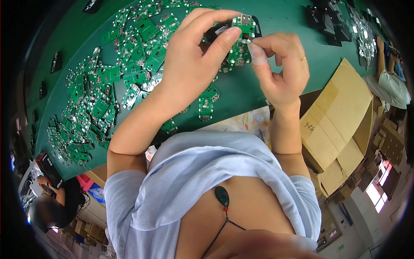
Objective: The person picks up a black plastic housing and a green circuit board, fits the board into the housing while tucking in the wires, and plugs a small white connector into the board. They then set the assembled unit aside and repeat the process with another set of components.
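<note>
At the top centre, my left hand [187,60] is closed around a green circuit board [239,52], its thumb pressing on the board's face. A metal socket [246,19] sits at the board's upper end. Behind the board shows part of a black plastic housing [258,26], mostly hidden by the board and fingers. My right hand [282,69] pinches at the board's right edge, where a bit of thin dark-red wire [246,37] meets the fingertips. A clear cover wraps the right thumb. Loose green boards [208,102] lie beneath my hands.
Many green circuit boards [101,103] are heaped across the left of the green table [276,17]. Black housings [330,23] and small shiny parts [363,36] lie at the far right. An open cardboard box [336,116] stands right of me. Other people [62,200] sit at both sides.
</note>
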A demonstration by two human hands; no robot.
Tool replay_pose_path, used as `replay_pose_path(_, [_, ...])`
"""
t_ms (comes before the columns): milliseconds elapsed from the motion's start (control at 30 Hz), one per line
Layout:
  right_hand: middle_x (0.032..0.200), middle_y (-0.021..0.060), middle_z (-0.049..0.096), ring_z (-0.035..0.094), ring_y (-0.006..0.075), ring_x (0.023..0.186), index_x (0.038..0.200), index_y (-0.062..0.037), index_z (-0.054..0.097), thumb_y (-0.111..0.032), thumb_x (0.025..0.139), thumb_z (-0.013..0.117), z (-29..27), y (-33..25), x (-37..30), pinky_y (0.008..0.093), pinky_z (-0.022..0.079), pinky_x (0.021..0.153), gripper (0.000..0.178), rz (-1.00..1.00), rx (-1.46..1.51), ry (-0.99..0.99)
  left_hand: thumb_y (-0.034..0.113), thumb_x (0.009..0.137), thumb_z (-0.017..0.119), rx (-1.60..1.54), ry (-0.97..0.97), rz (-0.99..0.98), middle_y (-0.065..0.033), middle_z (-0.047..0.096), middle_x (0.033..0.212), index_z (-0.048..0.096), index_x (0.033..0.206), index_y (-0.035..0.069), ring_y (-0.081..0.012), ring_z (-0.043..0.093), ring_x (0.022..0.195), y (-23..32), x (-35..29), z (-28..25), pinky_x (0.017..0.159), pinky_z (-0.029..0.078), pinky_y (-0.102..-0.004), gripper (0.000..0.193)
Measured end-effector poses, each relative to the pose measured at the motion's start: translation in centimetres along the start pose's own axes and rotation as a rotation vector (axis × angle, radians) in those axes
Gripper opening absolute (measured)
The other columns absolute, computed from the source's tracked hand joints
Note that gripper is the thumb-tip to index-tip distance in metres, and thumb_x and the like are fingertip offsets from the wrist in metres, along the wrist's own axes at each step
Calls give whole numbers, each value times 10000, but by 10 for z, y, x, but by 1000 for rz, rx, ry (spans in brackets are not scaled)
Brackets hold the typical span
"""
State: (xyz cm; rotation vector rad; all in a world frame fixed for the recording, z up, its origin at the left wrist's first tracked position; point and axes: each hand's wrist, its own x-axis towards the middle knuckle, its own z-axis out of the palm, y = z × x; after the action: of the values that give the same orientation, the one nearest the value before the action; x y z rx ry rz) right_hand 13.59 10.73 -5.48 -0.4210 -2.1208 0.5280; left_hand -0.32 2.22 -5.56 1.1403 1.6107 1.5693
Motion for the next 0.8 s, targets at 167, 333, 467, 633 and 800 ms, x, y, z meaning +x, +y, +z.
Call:
replay_pose_path(167, [731, 49, 598, 573, 191, 624, 790, -59, 615, -5, 663, 719, 2, 0, -1, 280, 466, 514, 173, -56, -62, -13, 120, 851, 631, 123, 72, 197, -79, 570, 915, 629, 1037, 43, -158, 563, 719, -1, -2, 0, 615, 453, -257, 202])
replay_pose_path(333, [740, 46, 591, 573, 196, 628, 792, -62, 612, -6, 656, 717, 1, 0, -2, 287, 461, 515, 181, -73, -96, -27, 89, 825, 650, 167, 102, 263, -71, 576, 921, 641, 1034, 55, -166, 580, 708, -1, -2, 0, 600, 471, -266, 212])
replay_pose_path(467, [757, 44, 582, 558, 201, 623, 813, -57, 608, -5, 664, 709, 0, 5, -1, 290, 451, 510, 187, -159, -123, -13, -2, 809, 623, 239, 6, 75, -120, 565, 911, 619, 1043, 2, -195, 553, 778, 33, 2, -3, 653, 450, -279, 234])
replay_pose_path(633, [768, 45, 578, 545, 205, 622, 834, -53, 607, 4, 662, 699, 0, 6, 0, 289, 445, 513, 203, -229, -141, -24, -4, 819, 605, 255, -30, 88, -113, 563, 906, 598, 1085, -8, -192, 538, 750, 34, 1, -5, 652, 435, -262, 266])
replay_pose_path(800, [775, 48, 579, 546, 208, 635, 842, -50, 605, 5, 646, 690, 0, 7, 0, 292, 445, 520, 221, -234, -152, -46, -19, 808, 610, 279, -28, 95, -117, 564, 903, 603, 1078, -8, -195, 541, 741, 34, 2, -4, 634, 437, -264, 270])
